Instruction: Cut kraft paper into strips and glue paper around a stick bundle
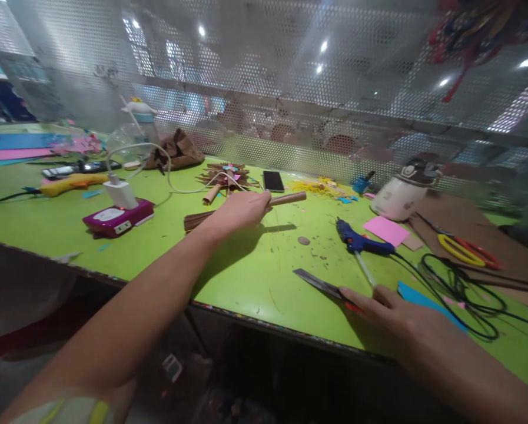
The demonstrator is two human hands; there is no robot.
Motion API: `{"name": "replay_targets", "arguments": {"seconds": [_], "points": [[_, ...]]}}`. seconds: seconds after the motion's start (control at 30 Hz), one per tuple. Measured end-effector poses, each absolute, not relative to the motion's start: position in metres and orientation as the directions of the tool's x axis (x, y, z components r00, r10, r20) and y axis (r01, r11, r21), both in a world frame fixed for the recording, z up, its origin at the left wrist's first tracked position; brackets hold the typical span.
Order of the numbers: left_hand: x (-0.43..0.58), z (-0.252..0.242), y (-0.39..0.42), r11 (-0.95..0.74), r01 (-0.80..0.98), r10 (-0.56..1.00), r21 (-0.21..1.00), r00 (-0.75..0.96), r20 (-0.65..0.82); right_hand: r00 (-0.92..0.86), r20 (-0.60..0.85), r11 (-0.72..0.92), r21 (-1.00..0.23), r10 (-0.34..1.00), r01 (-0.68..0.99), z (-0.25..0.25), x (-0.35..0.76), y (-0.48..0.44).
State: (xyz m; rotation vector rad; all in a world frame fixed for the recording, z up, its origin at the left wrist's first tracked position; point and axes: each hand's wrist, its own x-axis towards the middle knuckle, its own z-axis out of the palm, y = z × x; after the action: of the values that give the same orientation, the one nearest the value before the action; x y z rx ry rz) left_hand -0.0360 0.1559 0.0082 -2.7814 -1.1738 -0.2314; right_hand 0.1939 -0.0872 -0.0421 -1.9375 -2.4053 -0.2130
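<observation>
My left hand is closed around a brown rolled paper tube, held just above the green table; a fringed brown end sticks out behind the hand. Near the table's front edge my right hand lies with its fingers stretched out. They touch a metal ruler and something small and red under the fingertips. A blue glue gun lies just beyond the right hand, its glue stick pointing toward it.
A pink sticky pad, yellow-and-red scissors, black cables, a white jar, a black phone, a brown paper craft, a charger on a magenta box and a perforated screen behind.
</observation>
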Motion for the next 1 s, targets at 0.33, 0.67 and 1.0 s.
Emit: {"name": "replay_targets", "arguments": {"seconds": [0.33,0.67,1.0], "points": [[-0.035,0.007,0.153,-0.719,0.695,0.680,-0.005,0.705,0.202,-0.174,0.104,0.164,0.100,0.979,0.981,-0.036,0.196,-0.091],[-0.034,-0.006,0.160,-0.732,0.680,0.661,-0.040,0.723,0.199,-0.158,0.113,0.149,0.077,0.981,0.986,-0.029,0.194,-0.081],[-0.035,0.000,0.157,-0.741,0.671,0.654,-0.039,0.733,0.187,-0.113,0.112,0.105,0.076,0.987,0.992,-0.031,0.197,-0.104]]}}
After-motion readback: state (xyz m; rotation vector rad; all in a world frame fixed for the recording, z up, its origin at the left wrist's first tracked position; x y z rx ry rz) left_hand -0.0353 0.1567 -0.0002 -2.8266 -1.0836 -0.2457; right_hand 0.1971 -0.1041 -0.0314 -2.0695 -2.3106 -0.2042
